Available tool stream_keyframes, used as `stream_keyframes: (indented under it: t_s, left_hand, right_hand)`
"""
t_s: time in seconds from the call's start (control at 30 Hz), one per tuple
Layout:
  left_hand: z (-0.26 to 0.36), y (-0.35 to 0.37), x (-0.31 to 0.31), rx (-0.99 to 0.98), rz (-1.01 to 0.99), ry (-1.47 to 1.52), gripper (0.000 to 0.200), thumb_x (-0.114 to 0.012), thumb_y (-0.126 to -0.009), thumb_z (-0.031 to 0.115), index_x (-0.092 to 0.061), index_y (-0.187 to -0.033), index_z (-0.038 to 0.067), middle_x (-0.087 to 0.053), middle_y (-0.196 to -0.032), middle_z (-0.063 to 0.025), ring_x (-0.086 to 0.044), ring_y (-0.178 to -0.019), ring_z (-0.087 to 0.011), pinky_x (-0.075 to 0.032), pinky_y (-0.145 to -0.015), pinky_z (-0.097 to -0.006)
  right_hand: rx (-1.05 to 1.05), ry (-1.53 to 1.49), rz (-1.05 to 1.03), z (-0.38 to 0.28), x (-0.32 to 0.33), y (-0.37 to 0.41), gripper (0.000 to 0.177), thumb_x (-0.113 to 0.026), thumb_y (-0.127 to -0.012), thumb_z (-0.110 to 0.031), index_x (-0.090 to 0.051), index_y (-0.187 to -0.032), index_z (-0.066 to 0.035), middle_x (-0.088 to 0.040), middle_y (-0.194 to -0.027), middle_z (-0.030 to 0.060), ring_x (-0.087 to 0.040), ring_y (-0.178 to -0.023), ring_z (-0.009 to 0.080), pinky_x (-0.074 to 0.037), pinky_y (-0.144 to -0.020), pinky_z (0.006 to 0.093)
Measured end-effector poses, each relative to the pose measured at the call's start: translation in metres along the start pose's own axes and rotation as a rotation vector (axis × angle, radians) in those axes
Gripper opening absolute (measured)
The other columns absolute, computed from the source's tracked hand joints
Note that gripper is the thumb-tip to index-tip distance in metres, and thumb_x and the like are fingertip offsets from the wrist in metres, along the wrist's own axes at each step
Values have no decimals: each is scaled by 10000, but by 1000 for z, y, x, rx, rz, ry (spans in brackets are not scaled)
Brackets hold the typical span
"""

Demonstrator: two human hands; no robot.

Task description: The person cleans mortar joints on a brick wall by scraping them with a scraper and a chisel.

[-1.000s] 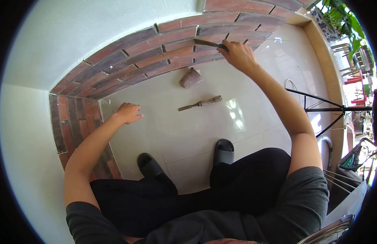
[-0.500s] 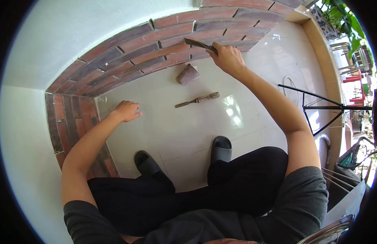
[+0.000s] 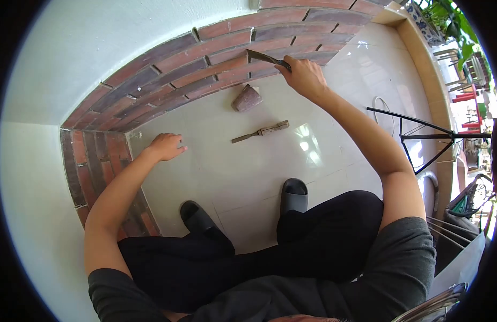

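Observation:
My right hand (image 3: 306, 78) is wrapped around the dark handle of a putty knife (image 3: 263, 57). Its blade reaches left, with the wide end right at the brick wall (image 3: 227, 68), over a joint between bricks. Away to the left, my left hand (image 3: 167, 147) hovers over the floor with its fingers loosely bent, thumb apart, holding nothing. A broken piece of brick (image 3: 247, 99) lies on the floor below the wall. Nearer to me lies a chisel (image 3: 260, 131) with a worn handle.
Pale glossy tiles (image 3: 221, 177) cover the floor, where my two dark slippers (image 3: 294, 196) stand. A black metal frame (image 3: 428, 137) juts in from the right, beside a white cable loop (image 3: 385, 104). A side brick wall (image 3: 98, 161) rises at the left.
The putty knife has tilted slightly, its blade sloping more steeply towards the wall, and my right hand has shifted a little. The whole view has moved slightly; my left hand stays over the floor.

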State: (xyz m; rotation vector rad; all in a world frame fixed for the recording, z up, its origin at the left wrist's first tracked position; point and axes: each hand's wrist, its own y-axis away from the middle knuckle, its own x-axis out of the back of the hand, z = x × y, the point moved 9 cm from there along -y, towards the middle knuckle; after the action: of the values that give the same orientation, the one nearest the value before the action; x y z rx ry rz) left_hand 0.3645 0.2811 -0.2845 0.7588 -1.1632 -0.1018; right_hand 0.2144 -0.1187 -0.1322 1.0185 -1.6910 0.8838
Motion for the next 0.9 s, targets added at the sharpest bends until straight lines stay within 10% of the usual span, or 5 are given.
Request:
stream_keyframes:
  t_s: [0.9]
  left_hand:
    - [-7, -6, -10, 14, -43, 6, 451, -646, -964, 429, -678, -1158, 22, -724, -1123, -216, -683, -1070, -397, -533, -949, -495]
  right_hand:
    - [10, -22, 19, 0, 0, -3, 373, -605, -1017, -430, -702, -1034, -70, -695, -725, 180, -685, -710, 419, -541, -681, 527]
